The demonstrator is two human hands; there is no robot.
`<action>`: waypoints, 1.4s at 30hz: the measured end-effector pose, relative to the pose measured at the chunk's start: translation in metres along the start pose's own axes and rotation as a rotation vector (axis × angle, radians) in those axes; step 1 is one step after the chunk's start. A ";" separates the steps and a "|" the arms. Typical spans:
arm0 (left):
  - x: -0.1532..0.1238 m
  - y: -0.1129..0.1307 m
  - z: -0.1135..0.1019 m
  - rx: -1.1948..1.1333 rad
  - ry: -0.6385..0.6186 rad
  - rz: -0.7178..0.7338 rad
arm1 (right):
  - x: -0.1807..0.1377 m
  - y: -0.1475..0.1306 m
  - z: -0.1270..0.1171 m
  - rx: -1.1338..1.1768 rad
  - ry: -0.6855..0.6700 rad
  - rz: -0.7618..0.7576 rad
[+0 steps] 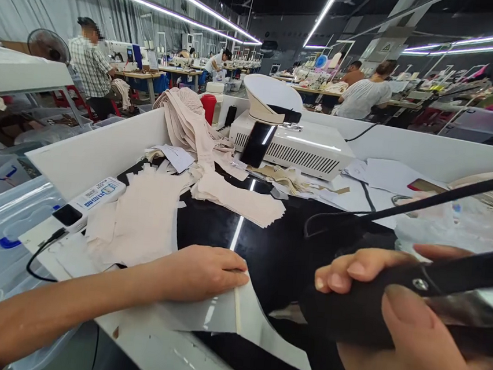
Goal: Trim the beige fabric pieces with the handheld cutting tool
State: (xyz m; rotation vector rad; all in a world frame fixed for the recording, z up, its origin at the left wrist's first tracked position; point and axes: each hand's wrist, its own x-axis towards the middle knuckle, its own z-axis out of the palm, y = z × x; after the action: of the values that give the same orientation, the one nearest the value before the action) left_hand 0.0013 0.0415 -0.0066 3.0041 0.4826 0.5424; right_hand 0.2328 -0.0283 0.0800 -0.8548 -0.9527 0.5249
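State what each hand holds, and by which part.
Right hand grips a black-handled tool by its handle; left hand holds nothing, pressing flat on a pale sheet.

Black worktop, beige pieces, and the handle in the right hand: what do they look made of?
Black worktop: hard and glossy, with a bright mirrored streak across it; perhaps glass or lacquered board. Beige pieces: thin matte fabric, limp, with cut edges. Handle in the right hand: matte black, likely plastic, with a shiny metal screw.
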 end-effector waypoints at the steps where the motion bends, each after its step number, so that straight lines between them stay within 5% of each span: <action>1: 0.000 0.001 0.001 -0.001 0.005 -0.005 | 0.004 0.001 0.004 0.011 0.010 0.025; 15: 0.001 0.002 0.008 -0.062 0.074 0.015 | 0.032 0.031 0.037 0.082 0.007 0.038; 42: 0.000 0.003 0.004 -0.054 0.079 -0.008 | 0.016 0.030 0.026 0.084 -0.052 -0.052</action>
State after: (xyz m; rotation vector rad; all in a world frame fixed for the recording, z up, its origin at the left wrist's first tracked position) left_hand 0.0033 0.0388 -0.0100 2.9373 0.4763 0.6645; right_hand 0.2176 0.0111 0.0712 -0.7423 -0.9910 0.5402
